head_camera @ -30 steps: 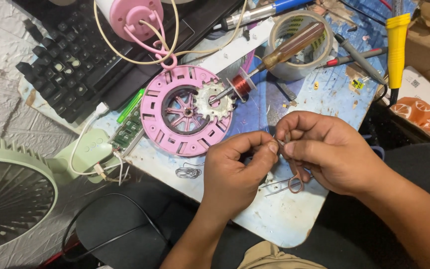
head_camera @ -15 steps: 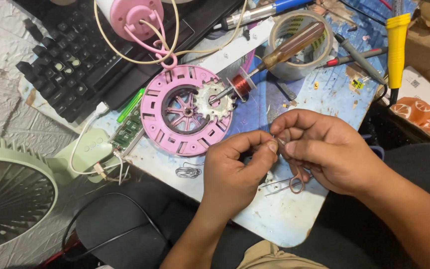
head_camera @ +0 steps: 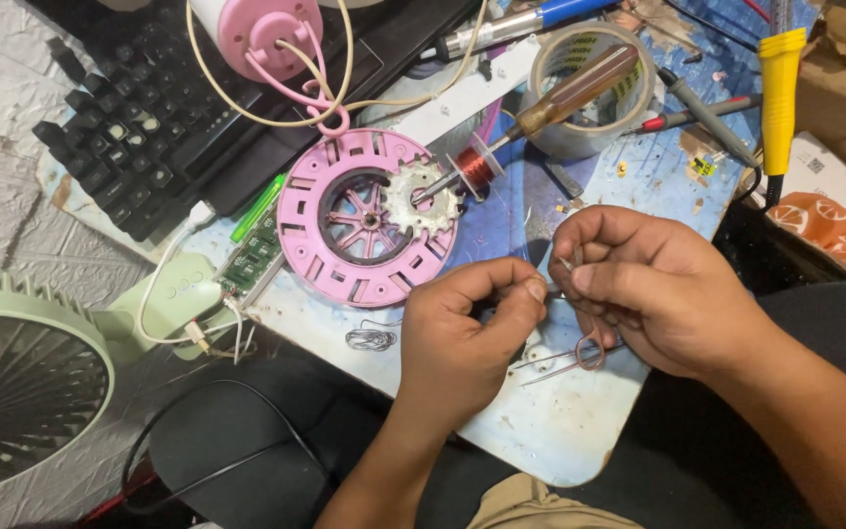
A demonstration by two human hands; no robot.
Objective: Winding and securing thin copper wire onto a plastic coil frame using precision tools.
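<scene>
My left hand and my right hand meet over a worn blue work board. Both pinch a thin wire between thumb and forefinger; the strand between them is barely visible. A small metal tool with a loop handle lies under my right hand, partly hidden. Just beyond my hands lies a round pink fan housing with a white toothed stator on it. A spool of red copper wire sits next to the stator.
A brown-handled screwdriver rests across a tape roll. A green fan with an exposed circuit board lies at left, a black keyboard behind. A yellow-handled tool and probes are at right.
My hands have stayed together on the wire, with only a slight shift of the fingers.
</scene>
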